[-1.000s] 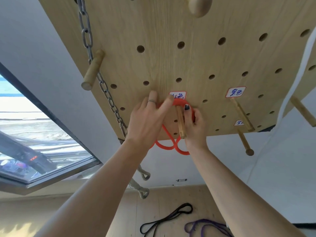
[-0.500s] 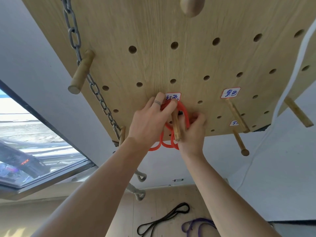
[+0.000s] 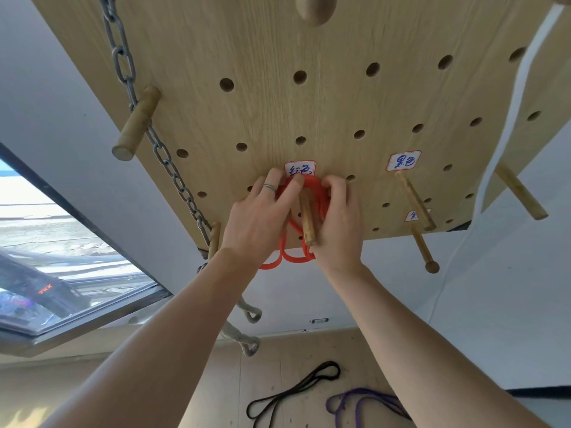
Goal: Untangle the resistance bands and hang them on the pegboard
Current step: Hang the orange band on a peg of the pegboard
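My left hand (image 3: 262, 217) and right hand (image 3: 338, 220) pinch the red band (image 3: 312, 183) around the peg (image 3: 306, 219), just under the red label (image 3: 300, 168). If I let go unevenly, I think its coils may slip off the peg's end.

The pegboard (image 3: 309, 118) is pale matt wood with visible grain, its pegs (image 3: 307, 222) bare wood, the chain (image 3: 123, 63) dull grey metal, the red band (image 3: 296, 257) smooth rubbery, the labels (image 3: 403, 161) paper.
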